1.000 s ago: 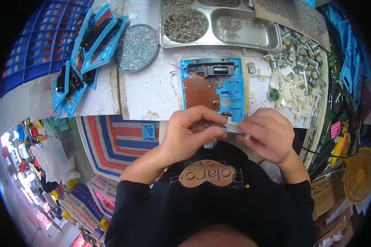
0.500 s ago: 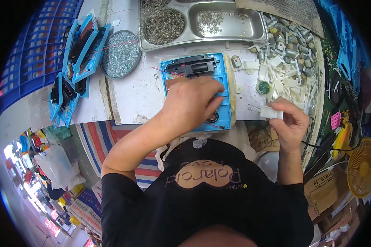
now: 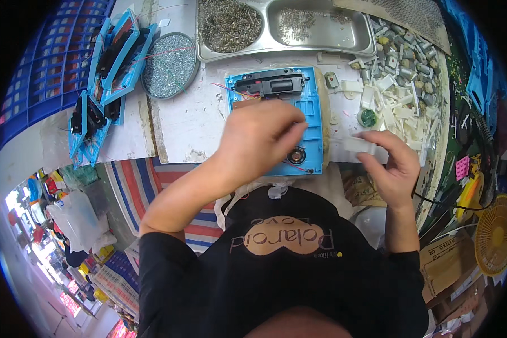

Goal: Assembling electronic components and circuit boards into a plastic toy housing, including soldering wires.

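A blue plastic housing (image 3: 315,121) lies open-side up on the bench, with a black mechanism (image 3: 276,85) along its far edge and a small round speaker (image 3: 297,155) in its near right corner. Over its middle hovers my left hand (image 3: 259,130), thumb and forefinger brought close together; whatever is between them is too small or blurred to name. My right hand (image 3: 397,163), right of the housing, pinches a white plastic part (image 3: 357,145) between thumb and forefinger. A thin, blurred piece seems to stick out from that part's left end.
Loose white parts (image 3: 388,112) and grey motors (image 3: 411,62) are heaped at the right. A steel tray (image 3: 343,42) with small springs spans the back. Left of it stand a round dish (image 3: 169,65) of screws and several assembled blue housings (image 3: 115,62). A green-topped roll (image 3: 367,118) sits beside the heap.
My left hand has lifted slightly off the housing, its fingers drawing together. My right hand has tilted the white part and shifted it slightly left. The whole view has moved a little.
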### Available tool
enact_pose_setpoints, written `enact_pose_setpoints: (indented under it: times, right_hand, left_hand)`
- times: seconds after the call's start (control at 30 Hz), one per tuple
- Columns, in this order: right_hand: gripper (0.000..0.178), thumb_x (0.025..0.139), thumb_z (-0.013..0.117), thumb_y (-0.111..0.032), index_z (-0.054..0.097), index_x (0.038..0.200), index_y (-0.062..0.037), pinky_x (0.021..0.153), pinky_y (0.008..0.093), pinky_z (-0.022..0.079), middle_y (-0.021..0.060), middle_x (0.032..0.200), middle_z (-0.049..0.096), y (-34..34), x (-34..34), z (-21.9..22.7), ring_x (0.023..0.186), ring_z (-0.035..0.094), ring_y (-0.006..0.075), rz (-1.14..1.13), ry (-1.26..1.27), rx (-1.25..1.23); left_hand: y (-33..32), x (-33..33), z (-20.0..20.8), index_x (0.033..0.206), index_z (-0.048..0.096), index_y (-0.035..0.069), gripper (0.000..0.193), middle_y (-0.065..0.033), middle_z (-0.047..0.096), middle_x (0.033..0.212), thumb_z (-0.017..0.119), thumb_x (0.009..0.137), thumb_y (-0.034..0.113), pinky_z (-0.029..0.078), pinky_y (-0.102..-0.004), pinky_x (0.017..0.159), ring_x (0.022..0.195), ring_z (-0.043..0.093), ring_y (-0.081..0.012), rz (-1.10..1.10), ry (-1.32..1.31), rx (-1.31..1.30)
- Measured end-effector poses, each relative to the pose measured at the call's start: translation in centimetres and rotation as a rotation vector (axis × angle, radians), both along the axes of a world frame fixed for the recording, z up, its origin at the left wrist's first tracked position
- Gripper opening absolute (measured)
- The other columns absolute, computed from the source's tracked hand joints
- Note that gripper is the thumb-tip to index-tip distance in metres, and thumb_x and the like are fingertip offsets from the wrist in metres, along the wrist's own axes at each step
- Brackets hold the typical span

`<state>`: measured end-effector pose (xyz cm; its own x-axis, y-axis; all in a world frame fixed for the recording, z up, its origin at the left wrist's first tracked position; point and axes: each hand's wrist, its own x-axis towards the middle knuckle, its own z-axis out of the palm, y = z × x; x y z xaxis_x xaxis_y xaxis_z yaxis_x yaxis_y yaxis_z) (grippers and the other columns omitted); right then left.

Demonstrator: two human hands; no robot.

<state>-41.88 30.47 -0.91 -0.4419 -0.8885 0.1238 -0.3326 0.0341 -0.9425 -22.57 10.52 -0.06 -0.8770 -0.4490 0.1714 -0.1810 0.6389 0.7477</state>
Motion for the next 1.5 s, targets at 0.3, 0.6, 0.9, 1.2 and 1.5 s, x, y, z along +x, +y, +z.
enact_pose_setpoints:
  times: [0.3, 0.6, 0.9, 1.2, 1.5]
  right_hand:
    - [0.038, 0.066, 0.085, -0.008, 0.070, 0.101, -0.0090, 0.076, 0.0401, 0.049, 0.0062, 0.099, 0.064, -5.6, 0.7, 1.2, 0.092, 0.055, 0.0302, 0.325, 0.637, -0.056]
    - [0.038, 0.061, 0.084, -0.009, 0.070, 0.097, -0.0072, 0.077, 0.0393, 0.048, 0.0057, 0.095, 0.064, -7.9, 0.1, 1.6, 0.091, 0.056, 0.0299, 0.462, 0.725, -0.139]
    - [0.036, 0.058, 0.083, -0.008, 0.069, 0.092, -0.0058, 0.075, 0.0405, 0.047, 0.0062, 0.093, 0.063, -8.0, 0.3, 2.7, 0.088, 0.056, 0.0294, 0.450, 0.699, -0.067]
    - [0.032, 0.064, 0.079, -0.007, 0.069, 0.095, -0.0031, 0.076, 0.0413, 0.047, 0.0057, 0.095, 0.063, -7.7, 1.1, 3.1, 0.089, 0.056, 0.0278, 0.504, 0.842, -0.165]
    - [0.036, 0.058, 0.081, -0.004, 0.068, 0.092, -0.0039, 0.072, 0.0398, 0.047, 0.0063, 0.092, 0.061, -8.1, 1.1, 3.8, 0.085, 0.055, 0.0283, 0.499, 0.741, -0.068]
  left_hand:
    - [0.4, 1.8, -1.6, 0.091, 0.070, 0.002, 0.007, -0.0052, 0.064, 0.079, 0.073, 0.085, 0.000, 0.044, -0.0260, 0.056, 0.061, 0.055, -0.0120, 0.225, 0.193, 0.261]
    - [0.4, 1.8, -1.9, 0.091, 0.070, 0.001, 0.007, -0.0056, 0.064, 0.081, 0.073, 0.085, -0.002, 0.043, -0.0259, 0.055, 0.062, 0.055, -0.0126, 0.199, 0.243, 0.290]
    - [0.4, 1.8, -1.7, 0.091, 0.070, 0.001, 0.007, -0.0062, 0.064, 0.080, 0.073, 0.085, -0.002, 0.043, -0.0262, 0.055, 0.061, 0.056, -0.0129, 0.196, 0.223, 0.264]
    - [0.6, 1.6, -1.8, 0.090, 0.069, 0.002, 0.008, -0.0059, 0.063, 0.079, 0.074, 0.084, -0.002, 0.042, -0.0261, 0.054, 0.060, 0.055, -0.0128, 0.217, 0.232, 0.250]
    - [0.5, 1.7, -1.9, 0.089, 0.069, 0.003, 0.009, -0.0054, 0.062, 0.077, 0.074, 0.085, -0.002, 0.042, -0.0265, 0.053, 0.058, 0.054, -0.0123, 0.210, 0.220, 0.231]
